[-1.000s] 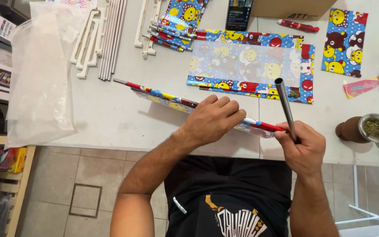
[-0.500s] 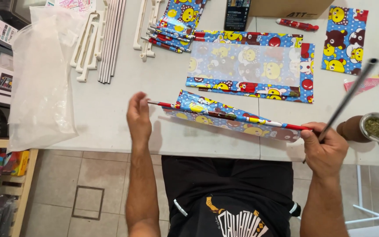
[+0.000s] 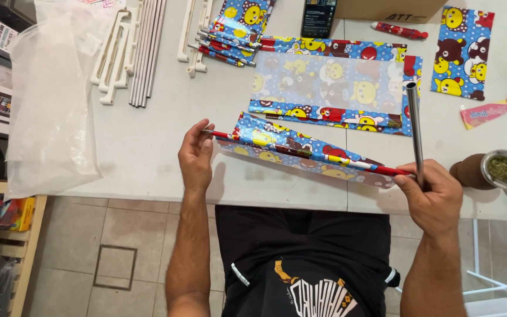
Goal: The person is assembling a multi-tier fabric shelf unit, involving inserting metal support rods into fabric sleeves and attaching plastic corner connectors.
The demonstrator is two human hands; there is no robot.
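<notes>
Your left hand (image 3: 196, 157) pinches the left tip of the rolled sheet (image 3: 300, 147), fingers closed on it. Your right hand (image 3: 432, 196) grips its right end together with a metal tube (image 3: 415, 126), which rises upright from your fist. The sheet spans between both grips above the table (image 3: 148, 147) edge. A cup (image 3: 503, 170) stands just right of your right hand.

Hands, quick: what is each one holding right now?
Left hand: fingers pinch the left tip of the rolled patterned sheet.
Right hand: closed on the sheet's other end and a metal tube.
</notes>
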